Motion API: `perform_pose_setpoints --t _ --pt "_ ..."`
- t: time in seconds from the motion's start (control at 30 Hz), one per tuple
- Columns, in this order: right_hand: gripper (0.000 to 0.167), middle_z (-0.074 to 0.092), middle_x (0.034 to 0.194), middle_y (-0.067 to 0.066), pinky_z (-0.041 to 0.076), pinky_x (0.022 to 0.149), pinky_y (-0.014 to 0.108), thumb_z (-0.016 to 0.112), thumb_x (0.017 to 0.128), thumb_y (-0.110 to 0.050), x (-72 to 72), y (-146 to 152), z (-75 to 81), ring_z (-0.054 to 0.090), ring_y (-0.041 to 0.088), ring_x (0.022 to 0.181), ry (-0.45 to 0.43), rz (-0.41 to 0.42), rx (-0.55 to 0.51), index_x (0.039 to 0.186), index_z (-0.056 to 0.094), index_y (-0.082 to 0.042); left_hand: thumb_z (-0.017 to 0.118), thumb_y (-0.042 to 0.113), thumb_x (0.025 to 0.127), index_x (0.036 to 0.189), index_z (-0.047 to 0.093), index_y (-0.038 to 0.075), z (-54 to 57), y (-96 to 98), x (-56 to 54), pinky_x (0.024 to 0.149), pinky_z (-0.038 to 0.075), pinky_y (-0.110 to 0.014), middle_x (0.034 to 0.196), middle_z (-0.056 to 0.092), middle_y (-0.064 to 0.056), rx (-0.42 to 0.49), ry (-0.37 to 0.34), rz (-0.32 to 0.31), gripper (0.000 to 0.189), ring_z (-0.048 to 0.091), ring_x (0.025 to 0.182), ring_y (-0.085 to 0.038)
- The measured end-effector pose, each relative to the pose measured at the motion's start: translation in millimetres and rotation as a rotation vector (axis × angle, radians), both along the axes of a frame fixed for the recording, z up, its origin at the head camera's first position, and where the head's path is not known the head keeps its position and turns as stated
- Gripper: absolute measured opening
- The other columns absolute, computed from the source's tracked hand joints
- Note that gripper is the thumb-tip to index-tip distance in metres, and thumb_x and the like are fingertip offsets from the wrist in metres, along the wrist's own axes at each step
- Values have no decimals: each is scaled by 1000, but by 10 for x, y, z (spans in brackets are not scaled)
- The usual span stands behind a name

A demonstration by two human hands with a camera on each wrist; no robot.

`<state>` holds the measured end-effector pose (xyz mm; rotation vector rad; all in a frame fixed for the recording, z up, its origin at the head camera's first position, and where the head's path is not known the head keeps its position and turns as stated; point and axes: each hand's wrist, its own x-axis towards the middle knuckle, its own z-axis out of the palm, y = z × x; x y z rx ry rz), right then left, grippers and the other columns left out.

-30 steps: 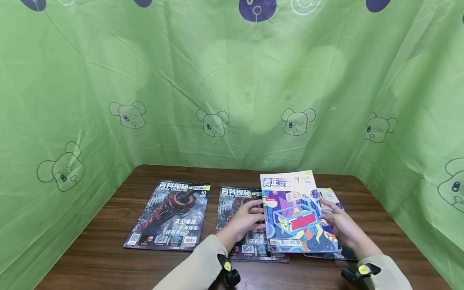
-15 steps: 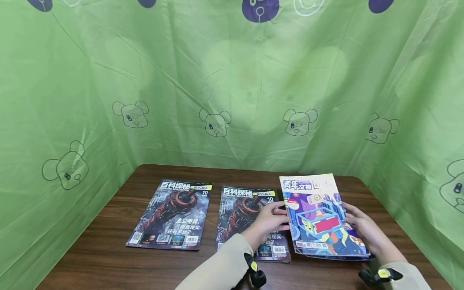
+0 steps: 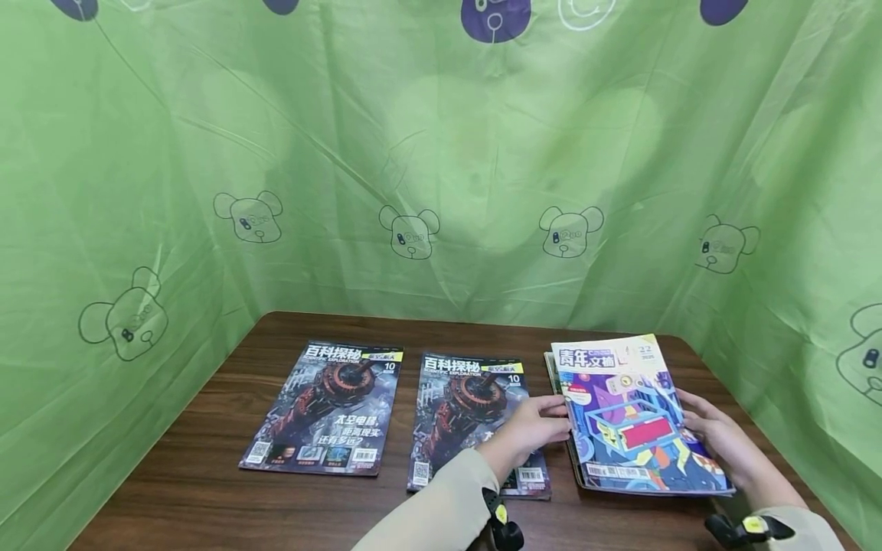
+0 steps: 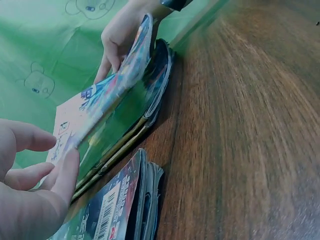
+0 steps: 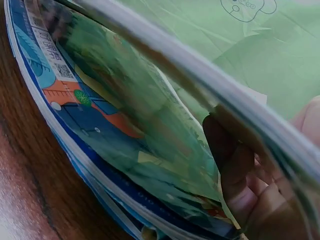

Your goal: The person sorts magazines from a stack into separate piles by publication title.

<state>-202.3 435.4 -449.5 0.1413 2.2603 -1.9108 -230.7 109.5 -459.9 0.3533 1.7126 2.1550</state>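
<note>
A colourful magazine [image 3: 634, 428] with a white title band is held by its two sides, tilted above a stack at the table's right. My left hand [image 3: 527, 432] pinches its left edge; thumb and fingertips [image 4: 67, 172] meet at the cover's edge in the left wrist view. My right hand [image 3: 730, 444] grips the right edge, with fingers [image 5: 225, 142] curled beneath it. Under the held magazine lies another blue-and-orange magazine [image 5: 65, 95], with a gap between them. Dark science magazines [image 3: 468, 413] lie just left, partly behind my left forearm.
Another dark science magazine [image 3: 320, 413] lies flat at the left of the brown wooden table [image 3: 220, 505]. A green curtain [image 3: 441, 168] with bear drawings surrounds the table at the back and sides.
Both hands have carried the colourful magazine rightward from over the middle dark magazines to over the right stack, and lowered it slightly. The dark magazines have stayed in place.
</note>
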Motion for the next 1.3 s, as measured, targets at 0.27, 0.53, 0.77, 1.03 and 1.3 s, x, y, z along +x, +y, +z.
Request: perform_pose_setpoints --t 0.27,0.53,0.77,1.03,1.3 --pt "62 66 104 -4 59 73 39 33 107 -12 -26 -9 3 68 22 86 -7 -2 56 159 1 0 66 1 90 135 59 -3 -21 -5 24 91 56 -40 121 67 -13 -160 64 5 46 66 99 -19" --pt "62 66 105 -1 59 73 39 34 108 -14 -46 -44 39 68 22 86 -8 -8 100 158 1 2 66 3 88 134 61 -2 -6 5 56 83 57 -42 112 70 -9 -213 74 23 46 65 87 -21" --pt "65 69 102 -1 59 73 38 37 109 -28 -77 -44 22 67 19 85 -59 -49 148 156 7 4 69 4 86 133 63 2 11 23 68 79 57 -37 109 70 -7 -269 89 35 47 65 85 -17" --pt "63 68 102 4 58 71 35 37 109 -27 -74 -68 25 65 17 84 -51 -64 259 155 13 8 69 7 87 132 65 5 27 36 89 73 55 -29 121 69 -12 -326 119 49 45 65 81 -18" --pt "58 33 146 42 52 80 21 33 108 -22 -64 -83 58 56 29 116 30 -10 454 149 23 17 68 6 87 134 63 3 49 35 115 77 56 -31 125 66 -15 -310 112 42 47 67 86 -21"
